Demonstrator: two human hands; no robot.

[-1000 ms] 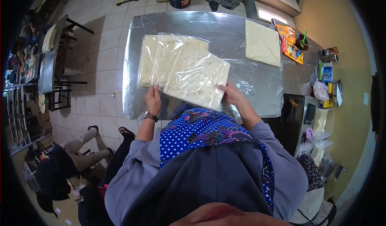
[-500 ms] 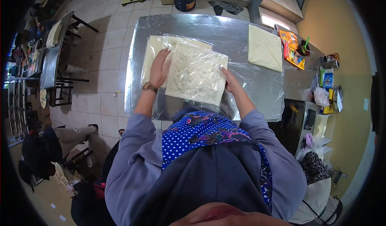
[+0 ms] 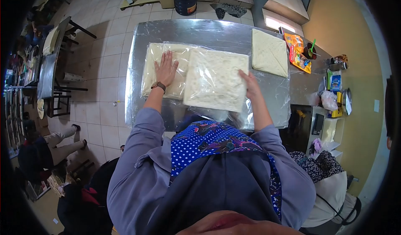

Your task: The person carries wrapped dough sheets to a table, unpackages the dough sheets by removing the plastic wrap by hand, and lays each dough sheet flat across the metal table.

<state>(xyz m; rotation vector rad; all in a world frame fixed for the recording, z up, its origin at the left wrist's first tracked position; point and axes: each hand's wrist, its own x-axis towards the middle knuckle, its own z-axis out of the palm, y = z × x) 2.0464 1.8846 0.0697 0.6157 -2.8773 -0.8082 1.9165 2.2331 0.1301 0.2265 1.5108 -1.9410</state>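
Because the pale cream, rectangular dough-like slab (image 3: 215,82) looks soft and thin for its width, it would likely sag or crease if taken by one corner. Weight: moderate, at a guess. Clear plastic film (image 3: 203,77) over it looks slick, so it may slide on metal. Best hold, as judged: two opposite edges, fingers well underneath, light pressure; a hard pinch could dent it.

Position: middle of the silver metal worktop (image 3: 217,32), its left side next to the flat, cream, film-wrapped slab (image 3: 177,84) on the worktop's left part. Can't tell if it's fully clear of the surface.

Right hand (image 3: 252,86): grip closed on the dough-like slab's right edge, one digit on top, rest partly hidden; clamp depth can't be told. Left hand (image 3: 167,71): palm down on the film-wrapped slab, fingers straight, thumb apart, pinching nothing.

Square-cornered, pale yellow slab (image 3: 269,52): worktop's far right corner, orange-and-red plastic packets (image 3: 300,60) just beside it.
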